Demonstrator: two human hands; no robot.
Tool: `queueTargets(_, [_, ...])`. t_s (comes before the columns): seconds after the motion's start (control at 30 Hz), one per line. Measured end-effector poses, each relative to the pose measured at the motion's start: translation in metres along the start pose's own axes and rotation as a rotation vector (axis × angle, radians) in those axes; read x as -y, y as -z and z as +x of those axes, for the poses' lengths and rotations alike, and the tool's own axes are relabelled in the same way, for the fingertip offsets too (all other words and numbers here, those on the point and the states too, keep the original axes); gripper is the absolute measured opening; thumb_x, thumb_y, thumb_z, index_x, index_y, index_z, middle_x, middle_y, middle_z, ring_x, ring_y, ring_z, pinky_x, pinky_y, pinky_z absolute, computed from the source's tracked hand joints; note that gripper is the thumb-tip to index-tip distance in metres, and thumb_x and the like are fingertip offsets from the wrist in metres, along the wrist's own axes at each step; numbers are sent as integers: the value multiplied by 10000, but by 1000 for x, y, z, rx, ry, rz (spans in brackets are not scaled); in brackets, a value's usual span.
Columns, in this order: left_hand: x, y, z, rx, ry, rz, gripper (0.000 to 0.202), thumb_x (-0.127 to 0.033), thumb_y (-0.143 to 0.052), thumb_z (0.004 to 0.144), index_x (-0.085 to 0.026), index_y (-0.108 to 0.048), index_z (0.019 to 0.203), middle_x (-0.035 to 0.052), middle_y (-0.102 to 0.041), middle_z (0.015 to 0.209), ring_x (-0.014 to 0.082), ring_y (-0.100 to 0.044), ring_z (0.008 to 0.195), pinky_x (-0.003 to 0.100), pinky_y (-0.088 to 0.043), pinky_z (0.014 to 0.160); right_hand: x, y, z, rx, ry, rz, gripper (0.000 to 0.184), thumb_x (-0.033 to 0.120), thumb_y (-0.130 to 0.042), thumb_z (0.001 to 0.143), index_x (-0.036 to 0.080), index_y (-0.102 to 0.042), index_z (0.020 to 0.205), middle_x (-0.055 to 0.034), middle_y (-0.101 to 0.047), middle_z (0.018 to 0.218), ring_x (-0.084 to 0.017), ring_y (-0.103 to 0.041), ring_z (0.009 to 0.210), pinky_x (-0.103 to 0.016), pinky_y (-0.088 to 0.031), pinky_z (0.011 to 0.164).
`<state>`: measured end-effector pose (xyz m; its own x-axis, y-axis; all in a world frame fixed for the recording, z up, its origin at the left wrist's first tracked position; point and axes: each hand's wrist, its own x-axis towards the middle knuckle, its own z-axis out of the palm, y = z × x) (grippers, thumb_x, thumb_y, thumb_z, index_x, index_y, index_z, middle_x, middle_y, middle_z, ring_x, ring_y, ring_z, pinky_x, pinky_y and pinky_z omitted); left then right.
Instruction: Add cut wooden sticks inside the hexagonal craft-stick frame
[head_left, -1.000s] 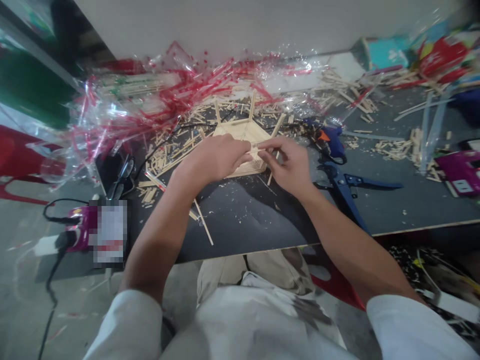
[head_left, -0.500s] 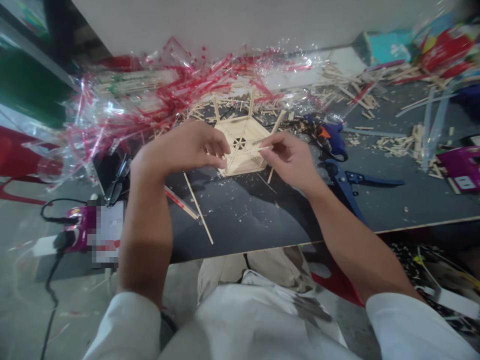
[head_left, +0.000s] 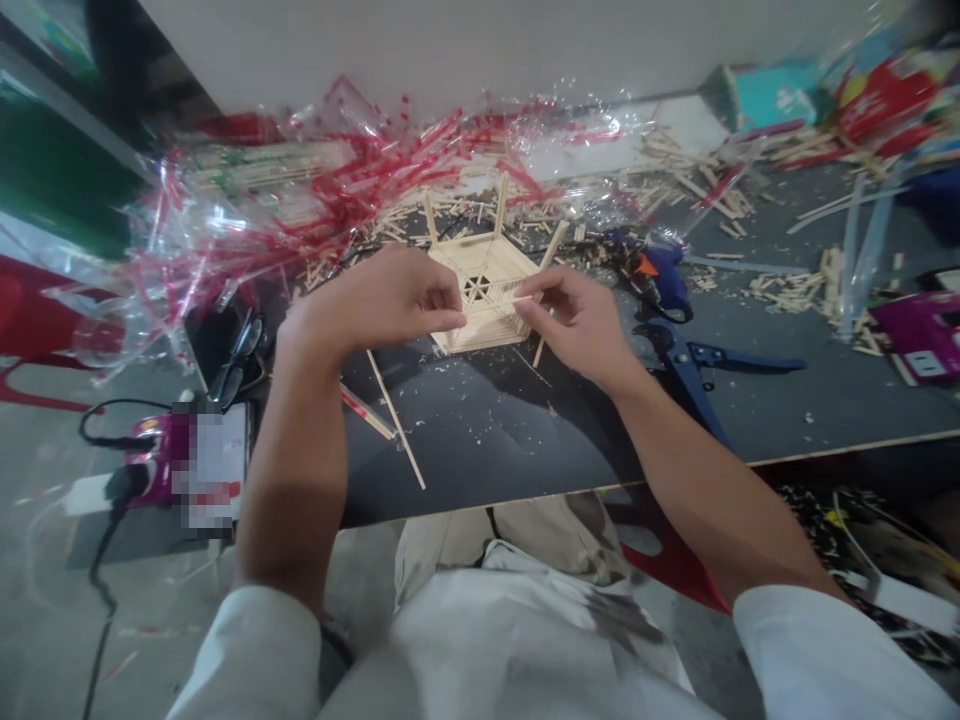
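A six-sided frame of stacked pale wooden sticks stands on the dark table, with crossed sticks in its base and several upright sticks at its corners. At its left side is my left hand, thumb and fingers closed together by the near left corner; what they pinch is hidden. My right hand is at the right side, its thumb and forefinger pinched on the pale end of a thin wooden stick. Closer to me on the table lies a loose long stick, beside a red-marked stick.
Blue cutters and a blue glue gun lie to the right. Crumpled red-and-clear wrappers and stick scraps cover the back. Eyeglasses and a purple power strip sit left. The table's front edge is near my lap.
My left hand has shifted slightly right, with its thumb and fingers closer together. My right hand has moved slightly left at the frame's right side. The stick frame stays in place.
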<state>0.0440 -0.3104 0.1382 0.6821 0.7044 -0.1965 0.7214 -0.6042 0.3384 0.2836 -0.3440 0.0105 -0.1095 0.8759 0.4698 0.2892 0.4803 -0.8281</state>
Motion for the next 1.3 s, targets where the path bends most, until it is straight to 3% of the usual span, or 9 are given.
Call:
queueTargets(0.33, [-4, 0, 1, 18, 13, 82, 298, -340, -514, 927, -160, -751, 918, 50, -723, 804, 174, -653, 770, 307, -465, 805, 1, 1, 0, -1, 2, 5, 138, 369, -709, 910, 254, -695, 985, -10, -709, 936, -150, -627, 787, -316, -525, 718])
queueTargets(0.67, [-1, 2, 0, 20, 34, 26, 274, -386, -601, 904, -189, -787, 943, 32, -777, 853, 175, -688, 767, 283, -452, 736, 2, 3, 2, 9, 65, -35, 109, 363, -674, 943, 258, -686, 969, -19, -701, 961, -176, -648, 897, -358, -536, 830])
queueTargets(0.83, [2, 8, -5, 49, 84, -40, 282, -376, -732, 839, -185, -786, 1040, 53, -801, 972, 188, -719, 863, 263, -488, 772, 2, 2, 2, 5, 82, -17, 117, 375, -684, 944, 261, -694, 965, -19, -701, 952, -168, -644, 877, -345, -528, 807])
queueTargets(1.03, [4, 10, -10, 54, 48, -53, 263, -319, -657, 918, -176, -765, 1111, 73, -797, 1025, 180, -706, 898, 271, -514, 808, 1, 2, 3, -2, 78, -20, 192, 456, -688, 942, 265, -698, 961, -26, -705, 959, -171, -642, 873, -341, -531, 772])
queueTargets(1.3, [5, 7, -6, 62, 16, 8, 264, -370, -645, 913, -209, -767, 1083, 61, -790, 1007, 200, -735, 927, 266, -507, 816, 3, 1, 3, -15, 76, -25, 156, 414, -695, 935, 259, -699, 946, -21, -697, 925, -171, -639, 871, -339, -526, 757])
